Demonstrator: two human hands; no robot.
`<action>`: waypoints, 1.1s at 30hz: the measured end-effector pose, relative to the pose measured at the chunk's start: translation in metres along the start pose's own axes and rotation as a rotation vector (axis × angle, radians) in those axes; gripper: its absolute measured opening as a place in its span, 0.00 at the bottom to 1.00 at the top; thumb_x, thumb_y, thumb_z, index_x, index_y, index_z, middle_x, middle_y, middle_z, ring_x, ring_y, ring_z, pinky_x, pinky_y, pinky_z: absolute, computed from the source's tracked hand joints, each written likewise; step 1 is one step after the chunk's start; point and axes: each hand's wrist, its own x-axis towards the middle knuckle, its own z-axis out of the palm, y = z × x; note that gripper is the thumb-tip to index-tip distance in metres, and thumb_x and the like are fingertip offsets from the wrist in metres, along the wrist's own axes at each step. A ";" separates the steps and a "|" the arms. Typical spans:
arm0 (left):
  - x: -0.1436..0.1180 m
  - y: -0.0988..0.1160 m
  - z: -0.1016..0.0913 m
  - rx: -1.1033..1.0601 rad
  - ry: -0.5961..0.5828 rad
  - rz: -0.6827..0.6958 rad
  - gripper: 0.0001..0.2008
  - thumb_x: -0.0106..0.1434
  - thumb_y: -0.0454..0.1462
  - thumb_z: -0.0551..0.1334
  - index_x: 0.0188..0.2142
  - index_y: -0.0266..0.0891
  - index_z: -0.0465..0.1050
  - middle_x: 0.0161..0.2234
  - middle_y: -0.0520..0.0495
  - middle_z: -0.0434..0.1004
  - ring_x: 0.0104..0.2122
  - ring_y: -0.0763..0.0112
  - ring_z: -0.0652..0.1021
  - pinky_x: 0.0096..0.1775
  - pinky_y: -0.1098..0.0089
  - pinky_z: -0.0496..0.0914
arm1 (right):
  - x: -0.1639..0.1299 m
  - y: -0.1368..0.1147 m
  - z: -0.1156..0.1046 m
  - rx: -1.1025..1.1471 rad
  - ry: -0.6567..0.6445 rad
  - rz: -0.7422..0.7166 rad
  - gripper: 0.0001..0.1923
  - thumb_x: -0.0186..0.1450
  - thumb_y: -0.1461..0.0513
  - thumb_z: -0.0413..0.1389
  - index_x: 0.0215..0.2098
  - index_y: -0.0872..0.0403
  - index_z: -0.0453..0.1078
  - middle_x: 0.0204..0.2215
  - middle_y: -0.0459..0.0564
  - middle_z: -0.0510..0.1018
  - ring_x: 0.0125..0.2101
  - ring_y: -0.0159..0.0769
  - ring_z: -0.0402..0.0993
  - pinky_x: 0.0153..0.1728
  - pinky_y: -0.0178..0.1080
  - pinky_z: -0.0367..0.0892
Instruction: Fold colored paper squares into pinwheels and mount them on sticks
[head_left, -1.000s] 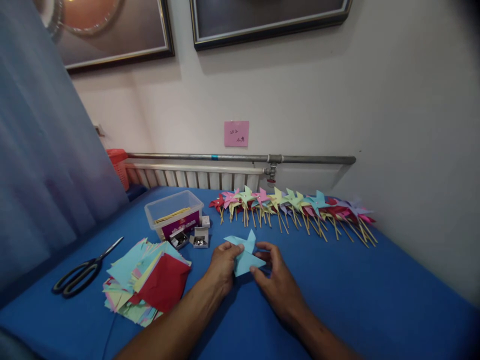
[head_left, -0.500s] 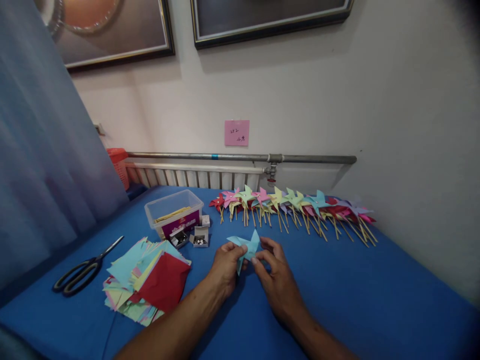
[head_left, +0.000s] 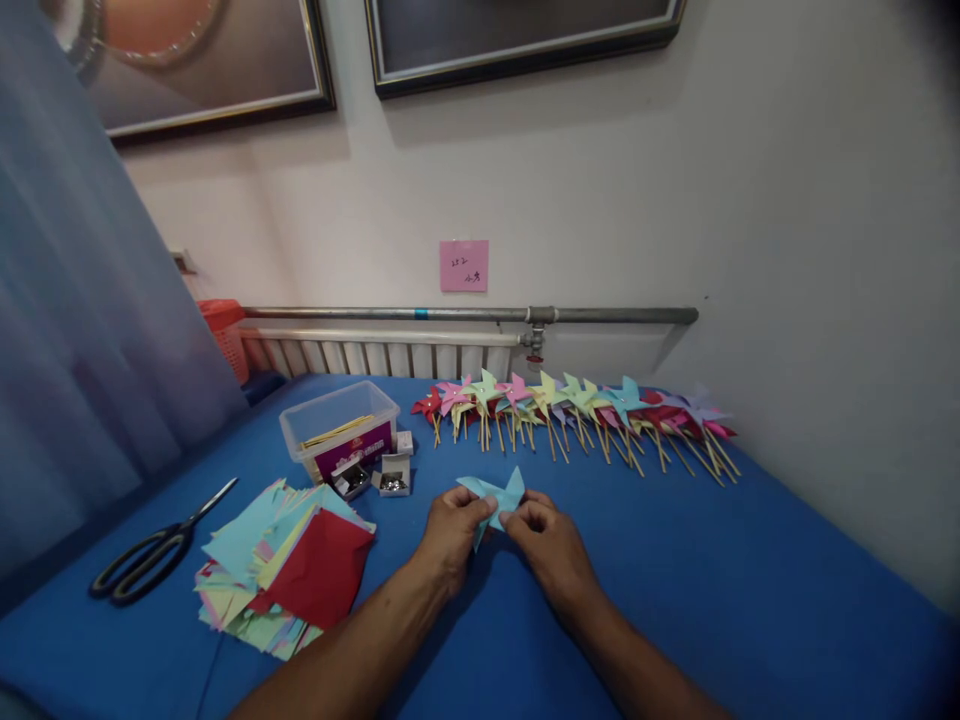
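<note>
A light blue paper pinwheel (head_left: pixel 511 494) is held up over the table between both hands. My left hand (head_left: pixel 452 528) is closed on it, with the thumb pressed near its middle. My right hand (head_left: pixel 549 540) pinches its right side between thumb and fingers. No stick shows on this pinwheel; its back is hidden by my fingers. Left of my forearm lies a messy stack of coloured paper (head_left: pixel 247 540) with a red sheet (head_left: pixel 321 568) on top. Beyond it stand two small open boxes of metal pins, the nearer-to-centre one (head_left: pixel 393 478) and a darker one (head_left: pixel 350 480).
A clear plastic tub (head_left: pixel 341 425) holds thin sticks. Black-handled scissors (head_left: pixel 161 548) lie at the left on the blue tablecloth (head_left: pixel 712 590). A row of finished pinwheels on sticks (head_left: pixel 577 400) spans the back. Behind are a radiator pipe (head_left: pixel 465 314) and a blue curtain (head_left: pixel 90 300).
My right hand's fingers have closed in tighter on the pinwheel's right side. My left hand keeps its hold. The whole view has shifted slightly.
</note>
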 end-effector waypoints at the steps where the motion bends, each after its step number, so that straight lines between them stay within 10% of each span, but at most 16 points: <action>1: 0.000 0.000 0.000 0.011 0.006 -0.001 0.16 0.41 0.41 0.75 0.23 0.35 0.71 0.18 0.54 0.69 0.18 0.79 0.66 0.23 0.73 0.60 | 0.000 0.000 0.000 -0.004 0.002 -0.005 0.14 0.54 0.52 0.57 0.17 0.50 0.66 0.34 0.54 0.77 0.53 0.50 0.70 0.51 0.42 0.61; 12: -0.001 0.001 0.003 0.125 0.019 0.014 0.15 0.41 0.41 0.73 0.20 0.36 0.70 0.19 0.51 0.71 0.19 0.77 0.67 0.25 0.72 0.62 | 0.002 -0.001 -0.005 -0.043 -0.006 -0.061 0.15 0.53 0.55 0.59 0.14 0.49 0.62 0.29 0.51 0.75 0.49 0.51 0.72 0.49 0.44 0.63; 20: -0.003 0.005 0.005 0.144 0.026 0.022 0.15 0.41 0.41 0.72 0.18 0.37 0.67 0.16 0.54 0.67 0.17 0.78 0.64 0.23 0.72 0.58 | -0.001 -0.001 -0.006 -0.007 -0.029 0.011 0.15 0.55 0.54 0.59 0.18 0.51 0.62 0.16 0.40 0.65 0.21 0.32 0.62 0.26 0.36 0.57; 29: -0.005 0.004 0.003 0.038 -0.017 -0.031 0.15 0.39 0.40 0.74 0.21 0.35 0.71 0.18 0.51 0.71 0.19 0.76 0.68 0.26 0.72 0.60 | 0.008 0.013 0.001 0.464 -0.049 0.128 0.28 0.48 0.53 0.67 0.44 0.53 0.68 0.29 0.48 0.80 0.29 0.40 0.76 0.31 0.39 0.68; 33: -0.005 0.006 0.003 0.055 -0.049 -0.065 0.15 0.39 0.39 0.75 0.21 0.35 0.72 0.18 0.51 0.72 0.19 0.76 0.68 0.27 0.71 0.60 | 0.008 0.013 -0.001 0.428 -0.072 0.125 0.24 0.48 0.53 0.67 0.40 0.54 0.71 0.27 0.46 0.79 0.27 0.37 0.74 0.31 0.37 0.66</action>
